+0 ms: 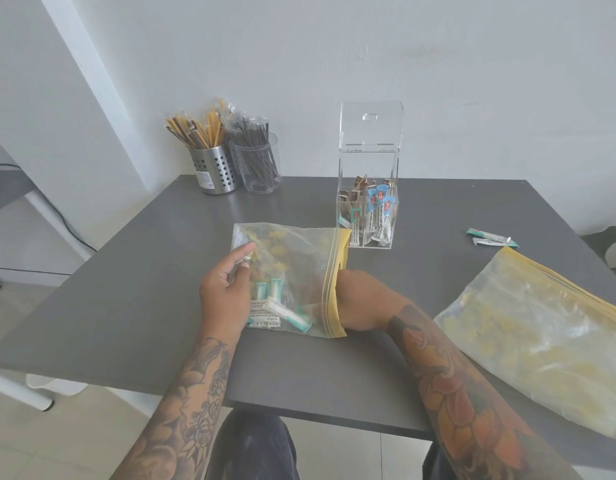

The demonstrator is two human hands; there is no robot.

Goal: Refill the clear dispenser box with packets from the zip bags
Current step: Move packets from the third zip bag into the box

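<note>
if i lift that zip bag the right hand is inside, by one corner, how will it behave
Probably floppy: the zip bag is thin clear film that lies slack on the table. It looks light, holding only a few teal packets. They lie loose, so they would likely slide to the lowest corner, and with the mouth open around the right hand, some could spill.

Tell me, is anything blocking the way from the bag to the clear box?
Nothing visible does. The dispenser box stands just beyond the zip bag, its lid flipped up and open. The right hand is inside the bag; bare table lies between.
</note>
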